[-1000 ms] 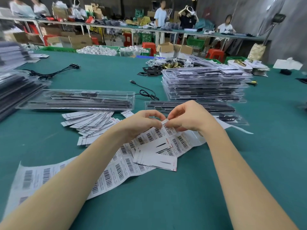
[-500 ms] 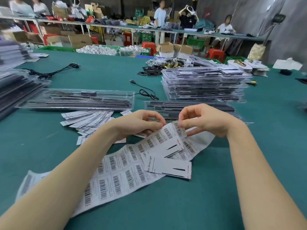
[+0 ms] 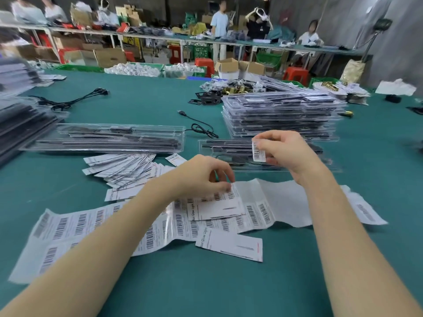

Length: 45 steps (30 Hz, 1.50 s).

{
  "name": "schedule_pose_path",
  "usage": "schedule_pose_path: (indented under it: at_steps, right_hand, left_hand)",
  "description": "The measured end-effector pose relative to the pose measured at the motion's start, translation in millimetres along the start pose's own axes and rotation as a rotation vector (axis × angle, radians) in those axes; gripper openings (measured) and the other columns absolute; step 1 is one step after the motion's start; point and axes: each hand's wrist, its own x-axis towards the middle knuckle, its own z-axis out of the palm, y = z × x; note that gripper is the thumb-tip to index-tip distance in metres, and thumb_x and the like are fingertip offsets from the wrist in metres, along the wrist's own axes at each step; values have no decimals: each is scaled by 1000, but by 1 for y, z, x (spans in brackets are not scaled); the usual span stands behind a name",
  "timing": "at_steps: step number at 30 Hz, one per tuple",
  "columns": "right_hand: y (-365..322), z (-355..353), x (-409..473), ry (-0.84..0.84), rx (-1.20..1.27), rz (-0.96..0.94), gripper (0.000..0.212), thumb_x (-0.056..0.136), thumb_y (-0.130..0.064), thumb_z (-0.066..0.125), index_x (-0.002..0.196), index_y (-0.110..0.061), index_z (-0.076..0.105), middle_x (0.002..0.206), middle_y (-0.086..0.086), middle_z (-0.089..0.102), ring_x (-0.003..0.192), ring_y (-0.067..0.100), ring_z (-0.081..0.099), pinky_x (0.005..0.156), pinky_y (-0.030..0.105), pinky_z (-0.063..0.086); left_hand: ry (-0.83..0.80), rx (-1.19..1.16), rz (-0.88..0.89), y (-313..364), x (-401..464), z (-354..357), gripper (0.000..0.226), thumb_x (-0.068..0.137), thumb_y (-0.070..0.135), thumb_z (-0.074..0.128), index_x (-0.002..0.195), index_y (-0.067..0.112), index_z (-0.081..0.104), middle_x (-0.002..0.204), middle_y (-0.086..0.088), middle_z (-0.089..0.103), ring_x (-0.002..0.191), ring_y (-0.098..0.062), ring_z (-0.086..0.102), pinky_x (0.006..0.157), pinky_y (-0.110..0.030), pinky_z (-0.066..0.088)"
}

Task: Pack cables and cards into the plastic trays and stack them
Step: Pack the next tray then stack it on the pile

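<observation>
A green table [image 3: 229, 289] fills the view, seen from above the person's own two bare forearms.

At the far left edge, dark stacks of filled trays [image 3: 20, 124] sit blurred. Just right of them a long clear plastic tray [image 3: 109, 139] lies with its long axis running left to right, dark cables inside it. In front of it, a fanned pile of white cards [image 3: 119, 164] spreads toward the person.

Nearer, a long sheet of barcode stickers [image 3: 75, 227] stretches across the table from lower left to right, its right part peeled bare. The left hand [image 3: 201, 175] rests on this sheet near the middle, fingertips curled and pinching down on its upper edge to hold it. Two loose cards lie here: one on the sheet just below the left hand [image 3: 215, 210], one on the table in front of the sheet [image 3: 231, 244].

The right hand [image 3: 283, 151] is raised above the table, thumb and fingers pinching a single barcode sticker [image 3: 258, 151], held upright. Directly beyond and beneath it lies a second clear tray [image 3: 224, 148], long axis also left to right, cables inside. A tall stack of finished trays [image 3: 281, 115] stands behind that.

The sticker likely goes onto a card. The nearest card lies down and to the left of the right hand, just beside the left hand's fingers, long axis left to right; nothing stands between.

A loose black cable [image 3: 201, 128] lies between the two trays. Other workers stand at far tables.
</observation>
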Motion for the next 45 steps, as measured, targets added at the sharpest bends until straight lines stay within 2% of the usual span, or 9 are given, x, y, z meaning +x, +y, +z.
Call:
schedule_pose_path:
  at_steps: [5, 8, 10, 14, 19, 24, 33, 38, 45]
  right_hand:
    - [3, 6, 4, 30, 25, 68, 12, 92, -18, 68, 82, -25, 70, 79, -6, 78, 68, 6, 74, 50, 16, 51]
    - [3, 8, 8, 38, 24, 84, 8, 89, -19, 71, 83, -24, 71, 80, -7, 78, 69, 7, 74, 48, 15, 50]
    - [2, 14, 12, 17, 20, 108, 4, 88, -20, 72, 85, -22, 73, 79, -6, 78, 67, 6, 73, 48, 15, 50]
    - [1, 24, 19, 13, 67, 175, 10, 85, -23, 77, 94, -20, 75, 86, -5, 76, 69, 6, 73, 49, 17, 49]
    - [6, 27, 19, -5, 115, 267, 10, 84, -22, 79, 93, -19, 76, 87, -3, 76, 62, 5, 69, 44, 16, 45]
    - [10, 25, 20, -58, 129, 298, 11, 82, -23, 80, 91, -18, 77, 73, -8, 76, 50, 2, 57, 40, 14, 39]
    - [16, 30, 25, -66, -80, 246, 4, 78, -25, 83, 75, -23, 80, 59, -13, 69, 62, 9, 49, 42, 16, 38]
    - [14, 32, 28, -51, -139, 259, 8, 76, -32, 84, 79, -25, 81, 73, -11, 75, 71, 11, 52, 58, 26, 39]
    - [13, 34, 30, -46, -176, 284, 19, 75, -33, 83, 88, -18, 80, 84, -5, 78, 72, 13, 51, 59, 29, 37]
  left_hand:
    - [367, 250, -51, -11, 5, 6, 31, 95, 40, 62, 123, 26, 61, 123, 7, 60, 116, -14, 49, 101, -38, 44]
    - [307, 263, -120, -17, 9, 13, 53, 96, 48, 57, 142, 22, 48, 142, 4, 50, 130, -17, 45, 109, -40, 40]
    - [244, 248, -141, -23, 10, 14, 52, 96, 50, 56, 140, 24, 50, 137, 6, 55, 123, -15, 51, 105, -38, 45]
    - [343, 246, -100, -27, 9, 10, 23, 91, 49, 63, 107, 32, 65, 104, 12, 62, 104, -11, 56, 89, -36, 50]
    - [379, 87, -100, -32, 10, 6, 20, 86, 51, 70, 94, 32, 68, 96, 15, 64, 94, -8, 59, 84, -34, 51]
    - [475, -53, -90, -38, 9, 13, 33, 83, 47, 76, 106, 28, 61, 104, 16, 64, 96, -6, 59, 81, -23, 47]
    - [428, 34, -36, -41, 6, 19, 34, 83, 49, 75, 108, 31, 60, 101, 23, 60, 97, -6, 55, 83, -32, 52]
    - [433, 35, -33, -41, 5, 19, 34, 82, 49, 75, 106, 31, 60, 101, 21, 62, 96, -6, 55, 83, -32, 51]
    - [436, 37, -28, -42, 6, 19, 33, 83, 49, 75, 105, 31, 60, 101, 20, 62, 97, -7, 55, 83, -33, 51]
